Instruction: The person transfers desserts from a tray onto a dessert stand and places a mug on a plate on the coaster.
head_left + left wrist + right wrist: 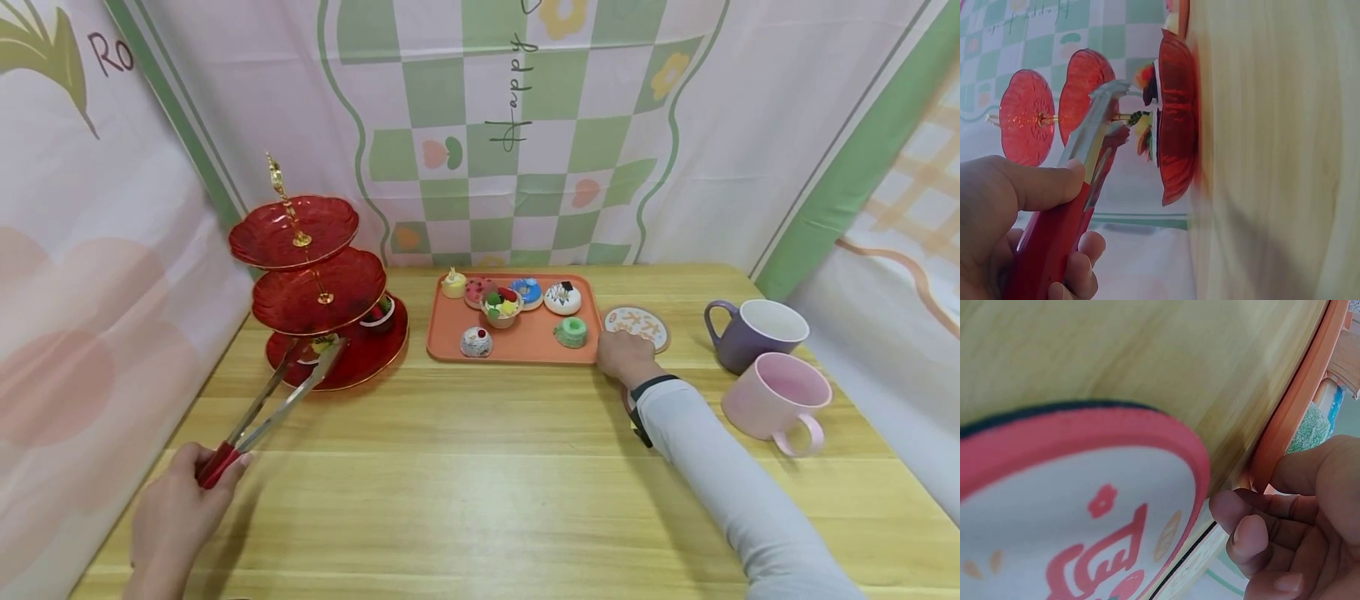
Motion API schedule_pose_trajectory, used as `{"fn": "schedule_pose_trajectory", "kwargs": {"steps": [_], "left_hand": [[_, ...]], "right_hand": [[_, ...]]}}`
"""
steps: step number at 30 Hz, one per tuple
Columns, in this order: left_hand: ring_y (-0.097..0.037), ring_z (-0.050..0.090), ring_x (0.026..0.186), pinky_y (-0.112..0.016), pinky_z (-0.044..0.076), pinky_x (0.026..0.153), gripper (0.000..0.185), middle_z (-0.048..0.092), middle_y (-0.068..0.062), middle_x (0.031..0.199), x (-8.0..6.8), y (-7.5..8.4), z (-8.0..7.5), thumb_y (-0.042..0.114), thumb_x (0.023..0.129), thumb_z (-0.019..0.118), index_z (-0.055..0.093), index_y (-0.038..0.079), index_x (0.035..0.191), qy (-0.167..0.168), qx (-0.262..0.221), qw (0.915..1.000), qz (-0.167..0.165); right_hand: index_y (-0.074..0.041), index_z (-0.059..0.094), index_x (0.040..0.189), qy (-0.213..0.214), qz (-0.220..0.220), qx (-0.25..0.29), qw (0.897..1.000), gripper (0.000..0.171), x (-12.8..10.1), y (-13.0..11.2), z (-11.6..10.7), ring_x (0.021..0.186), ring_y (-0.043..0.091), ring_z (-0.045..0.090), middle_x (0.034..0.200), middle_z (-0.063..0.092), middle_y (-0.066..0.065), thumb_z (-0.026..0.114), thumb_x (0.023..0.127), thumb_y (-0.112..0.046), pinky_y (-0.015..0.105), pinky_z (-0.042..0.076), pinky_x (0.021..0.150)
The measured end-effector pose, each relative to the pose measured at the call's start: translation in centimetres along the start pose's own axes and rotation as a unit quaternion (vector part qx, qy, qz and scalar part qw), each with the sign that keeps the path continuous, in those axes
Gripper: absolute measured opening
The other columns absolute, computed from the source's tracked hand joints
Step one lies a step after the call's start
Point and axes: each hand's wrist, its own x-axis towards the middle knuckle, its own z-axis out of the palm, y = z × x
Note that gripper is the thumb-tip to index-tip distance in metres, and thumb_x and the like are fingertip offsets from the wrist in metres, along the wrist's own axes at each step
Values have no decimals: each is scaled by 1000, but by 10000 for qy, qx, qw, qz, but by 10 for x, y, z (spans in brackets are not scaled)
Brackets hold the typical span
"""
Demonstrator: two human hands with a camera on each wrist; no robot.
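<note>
L hand (180, 508) grips tongs (282, 410) nr red stand's btm tier (378, 354); R hand (626, 357) pinches tray (525, 347) edge.

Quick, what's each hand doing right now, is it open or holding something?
Left hand: closed, holding the red-handled tongs.
Right hand: closed, pinching the edge of the orange tray.

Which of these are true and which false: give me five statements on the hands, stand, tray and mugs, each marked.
1. The left hand holds the tongs. True.
2. There are two serving tiers. False: the red stand has three.
3. The right hand touches the orange tray. True.
4. Both mugs sit on the tray. False: the pink mug and purple mug stand on the table.
5. The blue donut lies on the tray. True.
</note>
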Motion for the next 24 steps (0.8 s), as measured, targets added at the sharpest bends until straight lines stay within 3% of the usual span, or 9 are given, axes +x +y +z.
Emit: {"fn": "schedule_pose_trajectory", "kwargs": {"steps": [8, 24], "left_hand": [[-24, 48, 55, -34, 32, 47, 46, 51, -4, 65, 4, 4, 5, 50, 84, 62, 52, 5, 93, -78, -44, 9999, 115], [-18, 38, 50, -32, 27, 43, 34, 41, -2, 58, 20, 26, 25, 37, 85, 66, 53, 5, 87, -42, -191, 9952, 960]], "right_hand": [[-1, 61, 91, -16, 47, 58, 10000, 19, 1, 0, -1, 73, 32, 55, 89, 59, 19, 44, 91, -7, 49, 45, 59], [-2, 62, 89, -78, 67, 32, 9999, 18, -1, -1, -1, 71, 30, 54, 85, 59, 17, 45, 91, -8, 47, 44, 58]]}}
